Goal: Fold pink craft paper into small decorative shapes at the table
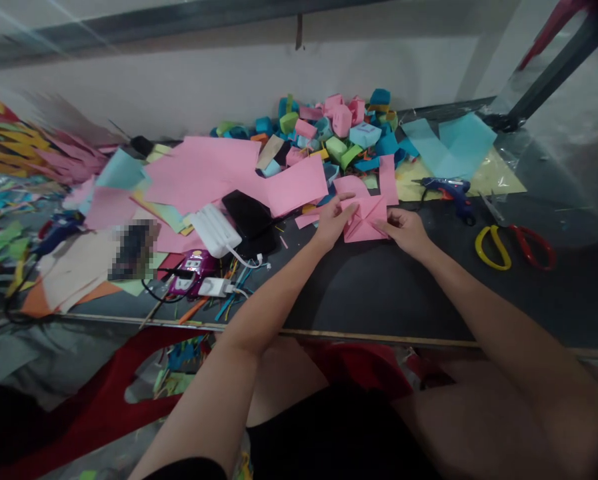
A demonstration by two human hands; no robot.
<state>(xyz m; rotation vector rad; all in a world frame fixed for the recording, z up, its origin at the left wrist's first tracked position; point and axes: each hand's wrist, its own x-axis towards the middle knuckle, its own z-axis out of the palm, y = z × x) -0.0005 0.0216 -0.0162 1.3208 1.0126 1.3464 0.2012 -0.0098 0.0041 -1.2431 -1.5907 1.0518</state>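
Observation:
A square of pink paper [365, 230] with diagonal creases and folded flaps lies between my hands, just above the dark table. My left hand [335, 221] grips its left side, thumb on top and fingers along the upper edge. On the right side, my right hand [403, 230] pinches the paper between thumb and fingers. The fingertips under the paper are hidden. Just behind it lie a pink strip [388, 180] and another pink piece with a rounded edge [349, 186].
Small folded paper boxes [342, 121] are heaped at the wall. To the right lie a blue glue gun [449, 189] and scissors [493, 247] with yellow and red handles. Leftward are pink sheets [213, 163], a white charger block [215, 229], a purple power strip [193, 267] and cables.

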